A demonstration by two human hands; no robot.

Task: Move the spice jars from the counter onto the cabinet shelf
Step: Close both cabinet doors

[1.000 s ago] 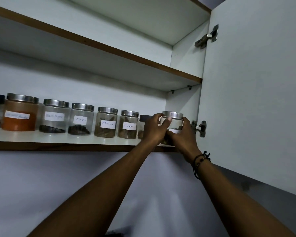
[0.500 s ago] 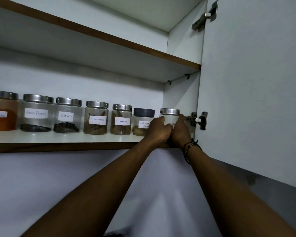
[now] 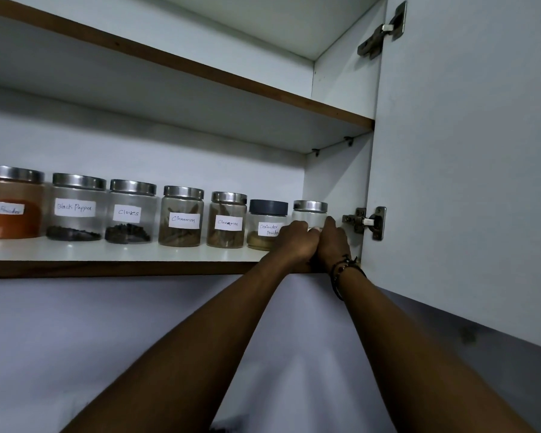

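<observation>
A row of labelled spice jars stands on the white cabinet shelf (image 3: 113,254): an orange powder jar (image 3: 10,203), black pepper (image 3: 75,207), cloves (image 3: 130,212), two cinnamon jars (image 3: 181,217) (image 3: 227,220) and a dark-lidded coriander powder jar (image 3: 264,223). At the right end stands a small steel-lidded glass jar (image 3: 310,212). My left hand (image 3: 295,240) and my right hand (image 3: 333,242) are both wrapped round its lower half, hiding its label and contents. The jar sits deep on the shelf beside the cabinet's side wall.
The open cabinet door (image 3: 466,167) hangs just right of my hands, with a lower hinge (image 3: 364,221) close to my right hand and an upper hinge (image 3: 383,31) high up. An upper shelf (image 3: 200,70) lies above the jars. A pale wall is below.
Both hands pushed the small jar back and down onto the shelf, from the front edge to a spot in line with the other jars. The view shifted right.
</observation>
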